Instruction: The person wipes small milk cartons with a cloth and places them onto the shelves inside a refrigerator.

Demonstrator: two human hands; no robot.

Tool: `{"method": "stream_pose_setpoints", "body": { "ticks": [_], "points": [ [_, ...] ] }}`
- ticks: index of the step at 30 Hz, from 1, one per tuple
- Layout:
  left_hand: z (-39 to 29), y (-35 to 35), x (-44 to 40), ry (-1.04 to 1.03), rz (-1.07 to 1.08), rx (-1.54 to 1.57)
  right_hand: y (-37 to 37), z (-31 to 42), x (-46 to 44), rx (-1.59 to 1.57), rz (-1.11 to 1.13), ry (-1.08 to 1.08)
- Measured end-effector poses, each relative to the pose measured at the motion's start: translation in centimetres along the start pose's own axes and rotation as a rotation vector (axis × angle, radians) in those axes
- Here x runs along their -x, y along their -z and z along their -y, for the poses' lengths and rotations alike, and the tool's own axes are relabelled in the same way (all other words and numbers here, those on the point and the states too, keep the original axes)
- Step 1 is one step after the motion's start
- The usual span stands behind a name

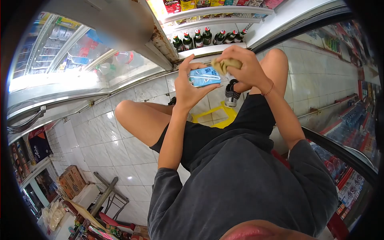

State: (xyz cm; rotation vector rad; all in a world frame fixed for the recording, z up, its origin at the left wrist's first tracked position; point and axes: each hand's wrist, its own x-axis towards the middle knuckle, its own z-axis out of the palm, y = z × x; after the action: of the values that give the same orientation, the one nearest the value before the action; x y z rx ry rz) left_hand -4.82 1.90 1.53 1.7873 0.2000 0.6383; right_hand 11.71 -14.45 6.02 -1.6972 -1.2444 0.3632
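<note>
A blue box (205, 76) sits within the left hand (187, 86), pinched between the thumb along its near edge and the fingers at its far edge. Just right of it, the right hand (246, 66) pinches a bunched tan cloth (225, 64). Beyond both hands, green bottles (207, 37) line a shelf (216, 49).

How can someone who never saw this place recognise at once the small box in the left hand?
Find the lit shelves with the row of green bottles. Just below the bottles in the picture, the left hand holds the box. Unlike the crumpled yellowish cloth in the right hand, it has straight edges and printed, light-blue sides.
</note>
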Motion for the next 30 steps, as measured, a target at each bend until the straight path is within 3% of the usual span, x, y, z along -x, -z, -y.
{"method": "stream_pose_setpoints", "body": {
  "ticks": [2,4,6,8,10,13,18,21,22,24,26,30],
  "points": [
    [-0.1,-0.3,0.1,0.042,0.003,-0.034,0.2,-0.8,-0.1,0.207,-0.147,-0.044],
    [0.0,-0.7,-0.1,-0.089,-0.079,-0.126,0.2,1.2,-0.9,0.164,-0.18,-0.066],
    [0.6,-1.2,-0.3,-0.126,-0.099,-0.104,-0.7,3.1,-1.4,0.168,-0.175,0.119],
    [1.2,-1.5,-0.2,-0.166,-0.117,-0.079,-1.9,4.3,-1.3,0.226,-0.109,0.125],
    [1.5,-1.2,-0.1,-0.158,-0.073,-0.058,-2.9,4.7,-0.9,0.289,0.14,0.119],
    [1.0,-0.9,0.4,-0.214,-0.081,-0.224,-1.1,3.9,-0.5,0.272,0.159,0.095],
    [0.7,-0.6,0.2,-0.085,-0.074,-0.138,3.7,1.7,0.6,0.49,0.237,-0.05],
    [0.8,-0.8,-0.1,-0.062,-0.072,-0.105,3.3,1.9,-0.2,0.401,-0.028,0.069],
    [0.9,-0.9,0.0,-0.046,-0.059,-0.122,2.2,2.6,-0.7,0.402,-0.033,0.063],
    [1.3,-1.0,-0.2,-0.134,-0.037,-0.19,-0.4,4.4,-1.7,0.295,0.036,0.319],
    [1.8,-1.0,-0.5,-0.228,-0.019,-0.247,-2.6,4.1,-0.9,0.316,0.086,0.267],
    [1.3,-0.2,-0.1,-0.019,-0.149,-0.143,-0.3,1.0,0.7,0.327,0.229,0.141]
  ]
}}
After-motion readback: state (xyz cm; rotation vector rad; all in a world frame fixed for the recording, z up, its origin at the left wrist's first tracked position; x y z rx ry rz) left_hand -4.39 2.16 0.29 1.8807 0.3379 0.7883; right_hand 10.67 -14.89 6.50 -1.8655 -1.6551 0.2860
